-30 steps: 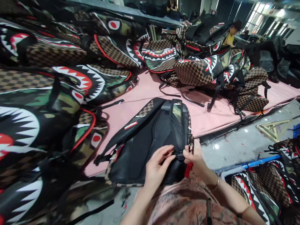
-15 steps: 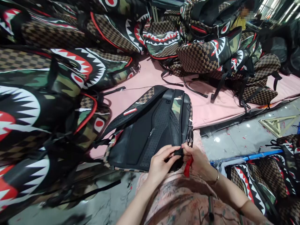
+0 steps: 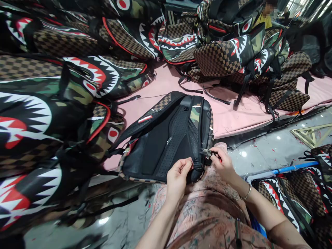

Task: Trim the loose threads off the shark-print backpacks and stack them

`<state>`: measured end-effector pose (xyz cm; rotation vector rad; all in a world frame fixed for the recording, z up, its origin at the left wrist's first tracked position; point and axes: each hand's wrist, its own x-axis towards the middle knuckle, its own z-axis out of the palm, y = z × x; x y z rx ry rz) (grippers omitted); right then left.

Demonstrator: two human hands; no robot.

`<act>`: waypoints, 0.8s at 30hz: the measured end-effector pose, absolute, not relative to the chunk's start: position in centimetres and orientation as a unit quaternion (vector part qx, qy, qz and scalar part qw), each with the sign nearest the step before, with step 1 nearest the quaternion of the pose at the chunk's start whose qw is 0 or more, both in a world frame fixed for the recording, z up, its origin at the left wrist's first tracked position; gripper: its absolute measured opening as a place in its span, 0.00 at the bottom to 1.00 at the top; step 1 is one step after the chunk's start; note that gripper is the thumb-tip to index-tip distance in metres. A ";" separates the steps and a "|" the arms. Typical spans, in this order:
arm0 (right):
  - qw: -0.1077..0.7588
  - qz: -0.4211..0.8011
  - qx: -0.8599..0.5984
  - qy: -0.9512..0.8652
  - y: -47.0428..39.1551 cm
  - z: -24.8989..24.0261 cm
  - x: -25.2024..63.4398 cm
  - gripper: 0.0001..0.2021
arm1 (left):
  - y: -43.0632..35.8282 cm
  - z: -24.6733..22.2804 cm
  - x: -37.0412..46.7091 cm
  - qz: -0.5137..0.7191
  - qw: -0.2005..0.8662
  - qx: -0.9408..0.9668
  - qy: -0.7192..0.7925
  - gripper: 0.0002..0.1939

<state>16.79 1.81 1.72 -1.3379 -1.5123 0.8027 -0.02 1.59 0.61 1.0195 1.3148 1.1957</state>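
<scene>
A black backpack [image 3: 154,155] lies back panel up on the pink table covering, with brown checkered edges and patches of camouflage. At its near right corner, beside the lower end of the shoulder strap [image 3: 201,135], my left hand [image 3: 177,174] is closed in a pinch. Whatever those fingertips hold is too small to make out. My right hand [image 3: 223,165] grips small thread snips [image 3: 206,153], their metal blades pointing left over the bag's right edge, close to the strap. Part of the snips' handle is hidden in the palm.
Piled backpacks [image 3: 23,117] with shark-mouth prints crowd the left, and more [image 3: 218,62] lie along the back of the pink table [image 3: 228,117]. Other bags [image 3: 285,200] sit low on the right beside a blue bar [image 3: 295,167]. A person in yellow [image 3: 264,22] is far behind.
My hands have moved apart from the strap end. The right hand has swung up and right, its snips now pointing left with blades visible. The left hand has changed to a tighter pinch.
</scene>
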 end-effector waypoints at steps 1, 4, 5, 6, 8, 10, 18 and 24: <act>0.437 0.250 -0.539 -0.675 1.8 1.7 17.4 0.10 | 1.6 0.6 0.0 0.500 0.532 0.415 0.543 0.13; 0.321 0.097 -0.488 -0.806 2.2 1.8 18.9 0.12 | 1.7 0.7 0.3 0.504 0.560 0.387 0.532 0.14; 0.283 0.067 -0.470 -0.833 2.4 2.0 19.2 0.12 | 1.7 0.8 0.4 0.505 0.566 0.379 0.530 0.14; 0.251 0.046 -0.453 -0.854 2.7 2.2 19.4 0.12 | 1.7 0.9 0.5 0.506 0.571 0.372 0.528 0.14; 0.210 0.019 -0.429 -0.878 3.2 2.8 19.7 0.12 | 1.7 1.0 0.7 0.508 0.580 0.358 0.526 0.14; 0.194 0.007 -0.418 -0.887 3.7 3.3 19.6 0.12 | 1.6 1.3 0.8 0.511 0.587 0.346 0.524 0.14; 0.438 0.307 -0.491 -0.687 3.2 0.2 19.3 0.10 | 2.1 3.0 0.2 0.484 0.700 0.242 0.467 0.17; 0.438 0.424 -0.526 -0.593 0.9 -3.5 16.2 0.16 | 4.3 3.7 -0.5 0.397 0.631 0.422 0.517 0.20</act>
